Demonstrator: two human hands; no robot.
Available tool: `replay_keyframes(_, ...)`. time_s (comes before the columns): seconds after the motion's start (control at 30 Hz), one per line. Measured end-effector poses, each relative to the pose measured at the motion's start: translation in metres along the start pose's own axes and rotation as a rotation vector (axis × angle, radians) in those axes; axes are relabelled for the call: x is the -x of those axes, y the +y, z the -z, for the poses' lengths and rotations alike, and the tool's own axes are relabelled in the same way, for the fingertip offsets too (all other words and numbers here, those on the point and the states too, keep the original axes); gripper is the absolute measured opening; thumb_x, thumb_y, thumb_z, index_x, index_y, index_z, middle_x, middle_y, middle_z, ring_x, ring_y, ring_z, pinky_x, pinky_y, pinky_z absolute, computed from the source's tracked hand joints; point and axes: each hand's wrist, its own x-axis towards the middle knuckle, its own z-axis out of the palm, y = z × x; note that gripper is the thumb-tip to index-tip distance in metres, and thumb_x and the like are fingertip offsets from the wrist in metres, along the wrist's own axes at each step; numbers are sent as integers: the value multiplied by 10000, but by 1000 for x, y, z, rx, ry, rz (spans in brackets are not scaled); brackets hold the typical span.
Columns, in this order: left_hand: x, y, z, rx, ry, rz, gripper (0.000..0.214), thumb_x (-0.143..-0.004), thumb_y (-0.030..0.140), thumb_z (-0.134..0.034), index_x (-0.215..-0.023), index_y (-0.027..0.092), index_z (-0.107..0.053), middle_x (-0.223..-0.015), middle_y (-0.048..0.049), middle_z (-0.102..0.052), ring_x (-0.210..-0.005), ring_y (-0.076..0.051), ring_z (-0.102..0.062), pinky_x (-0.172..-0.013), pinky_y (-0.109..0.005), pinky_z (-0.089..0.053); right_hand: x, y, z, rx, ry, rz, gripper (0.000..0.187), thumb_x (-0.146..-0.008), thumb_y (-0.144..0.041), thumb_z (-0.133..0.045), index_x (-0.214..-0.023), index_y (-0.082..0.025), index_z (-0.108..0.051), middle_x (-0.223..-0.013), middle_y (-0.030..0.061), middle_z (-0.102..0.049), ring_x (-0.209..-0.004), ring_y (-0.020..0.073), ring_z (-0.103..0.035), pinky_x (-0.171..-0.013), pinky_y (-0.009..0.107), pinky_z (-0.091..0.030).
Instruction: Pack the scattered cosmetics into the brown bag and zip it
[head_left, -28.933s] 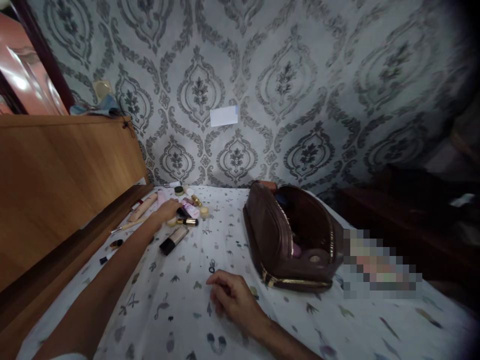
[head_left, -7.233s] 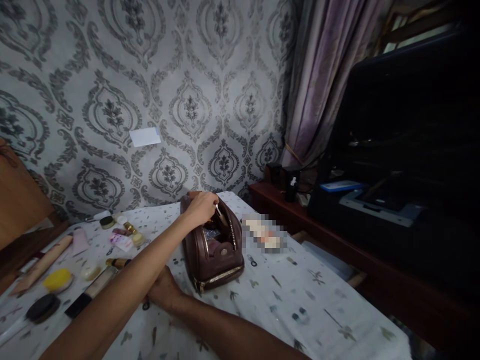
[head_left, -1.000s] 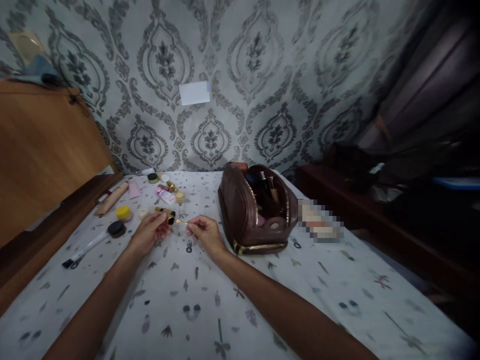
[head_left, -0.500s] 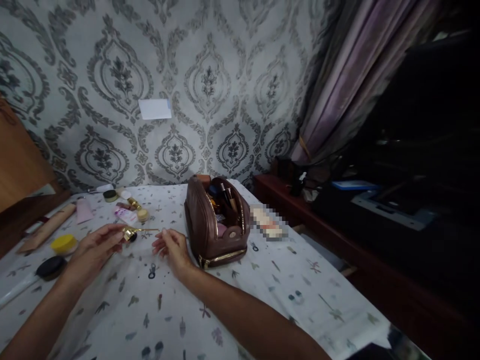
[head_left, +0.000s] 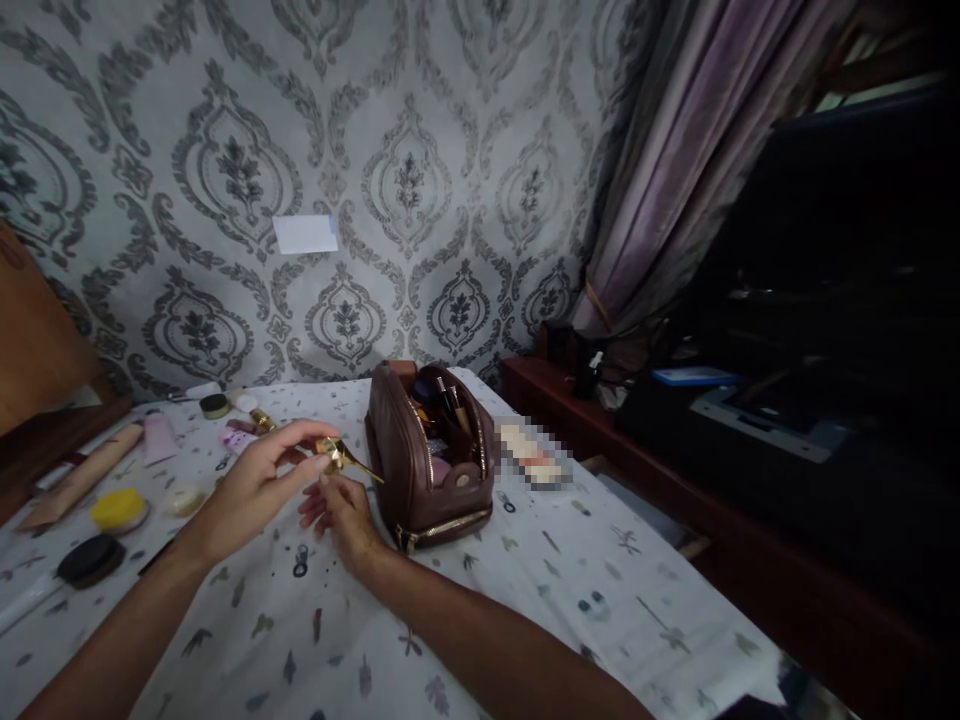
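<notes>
The gold-coloured stemmed item (head_left: 334, 456) is up above the bed-like patterned cloth (head_left: 480, 630), just left of the brown leather toiletry bag (head_left: 394, 455), and I have it pinched between the thumb and fingers of the left hand (head_left: 251, 490). Its thin stem slants right and down toward the bag; from this angle I can't tell whether the tip touches the leather. I see the right hand (head_left: 352, 528) close beneath, fingers loosely bent and relaxed, its upper fingers beside the left thumb, though I can't make out any contact with the gold piece. The bag stands upright with its zipped mouth open, and I can see slender-handled brushes (head_left: 454, 402) leaning inside. On my left, the yellow-lidded jar (head_left: 118, 510) sits near the round black item (head_left: 91, 560), with the pink tube (head_left: 159, 438) farther back beside the long peach-coloured packet (head_left: 84, 478). The dark-lidded jar (head_left: 214, 405) rests near the cloth's far edge. Behind it all I get damask wallpaper (head_left: 409, 180) bearing a white card (head_left: 306, 234), and the purple curtain (head_left: 667, 180) on the right.
</notes>
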Motion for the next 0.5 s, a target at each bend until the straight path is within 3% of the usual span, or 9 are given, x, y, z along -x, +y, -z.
replay_keyframes(0.23, -17, 18, -19, 63, 46, -93, 287, -727, 362, -741, -983, 233, -733, -858, -25, -695, -791, -220, -631, -690, -275, -495, 1, -2, -1, 26, -16, -6, 621, -643, -776, -627, -745, -163, -619, -623, 28, -640, -474, 119, -561, -427, 214, -317)
replay_keyframes(0.5, -56, 40, -73, -46, 24, -326, 87, -800, 224, -672, -884, 212, -688, -811, -6, -675, -791, -203, -620, -707, -289, -434, -4, 6, 1, 105, -34, 32, 560, -691, -756, -555, -691, -195, -557, -574, 5, -580, -458, 127, -522, -417, 223, -307)
